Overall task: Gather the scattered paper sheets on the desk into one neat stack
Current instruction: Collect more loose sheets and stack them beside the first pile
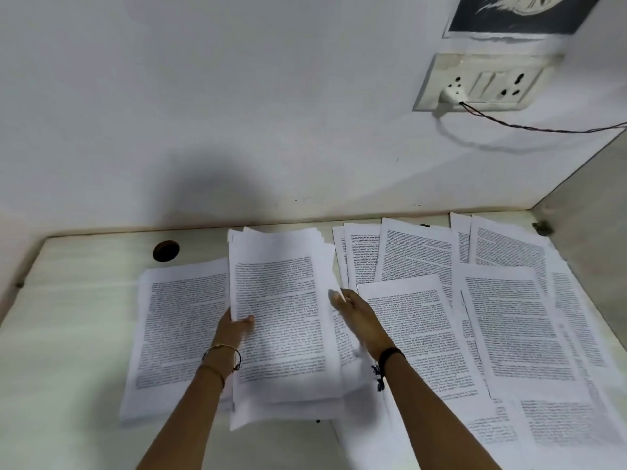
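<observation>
Pale wood-grain desk [78,334] set against a white wall [237,113], with a side panel closing the corner at 3 o'clock. Round dark cable hole [166,251] in the desk toward 9 o'clock. At 1 o'clock on the wall is a white socket plate [488,83]. A white plug [451,95] sits in its left outlet, and a thin twisted cord [543,128] runs off toward 3. Above the plate, the lower part of a dark printed poster [519,15].

Thick stack of white printed paper sheets [281,317] just below centre, edges ragged and not squared. Its left side overlaps a single printed sheet [176,334] lying flat toward 8 o'clock. From 2 round to 5 o'clock, loose printed sheets [509,317] lie fanned and overlapping at mixed angles.

Both forearms come in from 6 o'clock. Left hand [235,329] grips the stack's left edge, thumb on the top page, fingers hidden beneath. Thin bangles [220,354] on that wrist. Right hand [359,312] shows its back, fingers reaching to the stack's right edge. Motion blur there, so I cannot tell whether they pinch the paper or only touch it. Dark band [390,356] on that wrist.
</observation>
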A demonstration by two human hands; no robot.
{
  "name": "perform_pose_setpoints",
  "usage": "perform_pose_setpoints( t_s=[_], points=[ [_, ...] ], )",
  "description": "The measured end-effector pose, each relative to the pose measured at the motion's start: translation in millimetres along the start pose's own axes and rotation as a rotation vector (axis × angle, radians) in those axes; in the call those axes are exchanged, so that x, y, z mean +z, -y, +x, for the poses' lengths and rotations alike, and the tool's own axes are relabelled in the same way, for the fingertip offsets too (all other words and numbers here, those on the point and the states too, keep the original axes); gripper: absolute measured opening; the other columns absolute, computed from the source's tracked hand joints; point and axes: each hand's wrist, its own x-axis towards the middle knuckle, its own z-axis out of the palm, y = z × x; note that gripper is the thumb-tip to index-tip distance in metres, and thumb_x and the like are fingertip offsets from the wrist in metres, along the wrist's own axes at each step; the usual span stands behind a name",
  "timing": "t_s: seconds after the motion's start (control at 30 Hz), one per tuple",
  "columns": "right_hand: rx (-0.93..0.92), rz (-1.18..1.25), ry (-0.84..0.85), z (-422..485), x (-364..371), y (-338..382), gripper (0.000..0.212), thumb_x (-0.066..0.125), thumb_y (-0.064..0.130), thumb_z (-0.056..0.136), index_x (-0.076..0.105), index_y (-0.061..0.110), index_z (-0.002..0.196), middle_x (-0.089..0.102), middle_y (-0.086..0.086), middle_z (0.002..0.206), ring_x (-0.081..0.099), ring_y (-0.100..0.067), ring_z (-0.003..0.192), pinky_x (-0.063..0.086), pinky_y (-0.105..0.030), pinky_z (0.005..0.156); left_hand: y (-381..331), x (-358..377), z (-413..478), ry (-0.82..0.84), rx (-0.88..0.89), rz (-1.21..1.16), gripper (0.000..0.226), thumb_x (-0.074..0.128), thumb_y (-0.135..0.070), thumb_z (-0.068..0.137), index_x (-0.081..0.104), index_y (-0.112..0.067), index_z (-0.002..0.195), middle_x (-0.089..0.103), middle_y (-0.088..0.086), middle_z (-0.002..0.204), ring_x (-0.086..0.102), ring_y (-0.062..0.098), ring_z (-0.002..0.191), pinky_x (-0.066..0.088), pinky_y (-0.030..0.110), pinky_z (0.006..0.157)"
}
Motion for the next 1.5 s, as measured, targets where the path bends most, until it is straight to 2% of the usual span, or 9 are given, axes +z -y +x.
perform_pose_setpoints(
  t_s=[0.17,0.37,0.5,0.63,0.8,0.97,1.2,1.3,1.5],
  points=[
    [0.004,-0.087,-0.213,-11,-11,-9,0.016,0.050,0.015,0.095,0.063,0.006,0.096,0.058,0.000,0.070,0.048,-0.013,0.061,0.037,-0.017,0.053,20,11,-29,0.029,-0.003,-0.157,0.041,0.055,-0.002,0.089,0.048,0.000,0.129,0.057,0.016,0.119,0.055,0.026,0.102,0.042,0.032,0.091],
    [0.257,-0.375,-0.062,-24,-12,-64,0.033,0.040,0.019,0.099,0.034,0.035,0.071,0.049,-0.004,0.095,0.048,-0.015,0.085,0.038,-0.023,0.075,75,44,-51,0.036,-0.146,0.028,0.039,0.046,-0.012,0.095,0.040,0.001,0.131,0.056,0.019,0.122,0.054,0.038,0.114,0.046,0.033,0.091],
    [0.290,-0.292,-0.037,-34,-23,-70,0.011,0.048,0.037,0.096,0.050,0.028,0.101,0.048,-0.005,0.109,0.045,-0.016,0.102,0.034,-0.026,0.089,82,40,-59,0.012,-0.207,0.188,0.042,0.038,-0.017,0.098,0.037,-0.004,0.138,0.049,0.016,0.134,0.048,0.034,0.123,0.035,0.036,0.105],
    [0.340,-0.366,0.032,-38,-41,-59,0.047,0.036,0.011,0.101,0.027,0.001,0.146,0.034,-0.015,0.150,0.034,-0.027,0.138,0.028,-0.028,0.108,88,22,-50,0.048,-0.224,0.225,0.047,0.046,-0.025,0.093,0.041,-0.002,0.134,0.049,0.013,0.135,0.049,0.033,0.122,0.036,0.042,0.109],
    [0.284,-0.349,0.059,-47,-31,-68,0.056,0.038,0.046,0.098,0.035,0.015,0.145,0.035,-0.004,0.151,0.031,-0.022,0.140,0.024,-0.038,0.116,84,36,-62,0.063,-0.173,0.305,0.040,0.051,-0.023,0.093,0.045,-0.006,0.129,0.056,0.016,0.127,0.054,0.033,0.116,0.041,0.031,0.095],
    [0.163,-0.258,-0.181,-50,-12,-68,0.040,0.035,0.034,0.101,0.041,0.008,0.131,0.056,-0.004,0.100,0.051,-0.015,0.079,0.043,-0.030,0.073,81,65,-75,-0.109,-0.035,0.260,0.049,0.044,-0.027,0.096,0.031,-0.006,0.138,0.051,0.019,0.135,0.052,0.035,0.118,0.041,0.036,0.096],
    [0.106,-0.417,-0.151,-43,-13,-70,0.048,0.041,0.021,0.099,0.026,0.010,0.144,0.063,-0.008,0.106,0.058,-0.018,0.085,0.047,-0.033,0.081,77,67,-69,-0.027,-0.098,0.362,0.054,0.033,-0.023,0.099,0.013,-0.013,0.148,0.036,0.017,0.147,0.041,0.034,0.131,0.032,0.037,0.109],
    [0.119,-0.520,0.078,-46,-11,-69,0.062,0.042,0.020,0.100,0.010,0.006,0.151,0.050,-0.018,0.137,0.050,-0.027,0.125,0.037,-0.035,0.105,80,59,-60,0.036,-0.129,0.205,0.058,0.052,-0.022,0.091,0.028,-0.011,0.143,0.046,0.017,0.141,0.049,0.035,0.124,0.037,0.042,0.109],
    [0.009,-0.373,0.170,-43,-14,-63,0.056,0.049,0.017,0.098,0.025,0.020,0.149,0.029,0.002,0.154,0.030,-0.015,0.141,0.025,-0.026,0.116,82,41,-58,0.137,-0.284,-0.167,0.034,0.060,-0.005,0.087,0.056,0.004,0.119,0.064,0.015,0.104,0.063,0.025,0.080,0.056,0.034,0.076]
  ],
)
